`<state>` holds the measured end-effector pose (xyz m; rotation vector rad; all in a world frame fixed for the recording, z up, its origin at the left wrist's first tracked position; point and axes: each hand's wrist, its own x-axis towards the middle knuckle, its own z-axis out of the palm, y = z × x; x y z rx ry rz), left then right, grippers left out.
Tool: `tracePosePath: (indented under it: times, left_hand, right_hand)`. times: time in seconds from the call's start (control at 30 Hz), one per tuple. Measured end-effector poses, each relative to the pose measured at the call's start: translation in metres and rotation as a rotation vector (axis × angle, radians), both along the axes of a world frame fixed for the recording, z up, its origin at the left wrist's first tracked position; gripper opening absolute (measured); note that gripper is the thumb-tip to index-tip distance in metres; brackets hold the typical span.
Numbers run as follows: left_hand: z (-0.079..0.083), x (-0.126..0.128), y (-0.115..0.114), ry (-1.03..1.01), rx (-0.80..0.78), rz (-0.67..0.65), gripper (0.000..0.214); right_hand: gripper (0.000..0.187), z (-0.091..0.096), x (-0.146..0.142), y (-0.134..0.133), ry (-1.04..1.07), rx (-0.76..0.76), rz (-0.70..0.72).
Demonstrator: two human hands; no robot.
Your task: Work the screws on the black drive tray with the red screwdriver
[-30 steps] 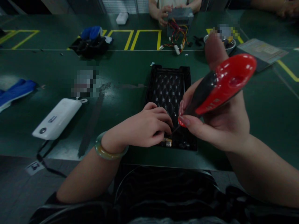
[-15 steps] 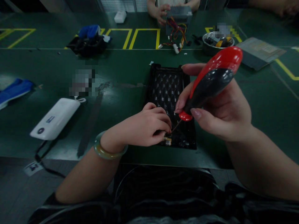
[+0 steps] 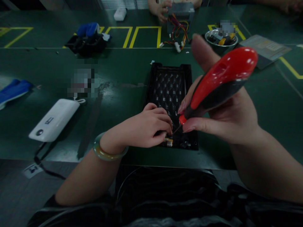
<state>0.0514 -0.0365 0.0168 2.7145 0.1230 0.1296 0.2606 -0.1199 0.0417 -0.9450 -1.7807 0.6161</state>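
My right hand [image 3: 224,116] is wrapped round a red and black screwdriver [image 3: 217,83], its thin shaft pointing down-left into the near end of a black perforated tray [image 3: 169,88]. My left hand [image 3: 144,129], with a pale green bangle [image 3: 106,153] on the wrist, rests curled on the tray's near left corner. Its fingertips pinch a small brass-coloured part [image 3: 169,142] right at the screwdriver tip.
A white power bank [image 3: 54,119] with a black cable lies at the left. Blue cloth [image 3: 14,90] sits at the far left, a black and blue bundle [image 3: 87,37] farther back. Across the table another person's hands [image 3: 161,9] hold a power supply [image 3: 181,12] with coloured wires beside a metal bowl [image 3: 221,39].
The screwdriver handle has turned in my right hand, the red side rolling round, and my thumb has lifted upright. The left hand stays put at the tray corner.
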Motion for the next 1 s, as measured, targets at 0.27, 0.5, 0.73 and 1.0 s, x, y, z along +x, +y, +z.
tracePosePath:
  times: [0.27,0.5,0.73,1.0]
  left_hand:
    - [-0.0024,-0.0002,0.0001,-0.006,0.005,-0.004,0.017]
    - [-0.0016,-0.0004,0.0003,-0.006,-0.007,-0.008,0.017]
    - [-0.0018,-0.0007,-0.0007,0.023,-0.024,0.009,0.019]
    - [-0.0018,0.0,0.0003,0.035,-0.059,0.019,0.019]
  right_hand:
    - [0.08,-0.0009,-0.0035,0.004,0.067,0.077,0.138]
    - [0.078,-0.0022,-0.0044,0.0049,0.055,0.097,0.139]
    - [0.076,-0.0035,-0.0034,0.0072,0.05,0.138,0.15]
    - [0.08,0.0029,-0.0032,0.0036,0.001,0.111,0.21]
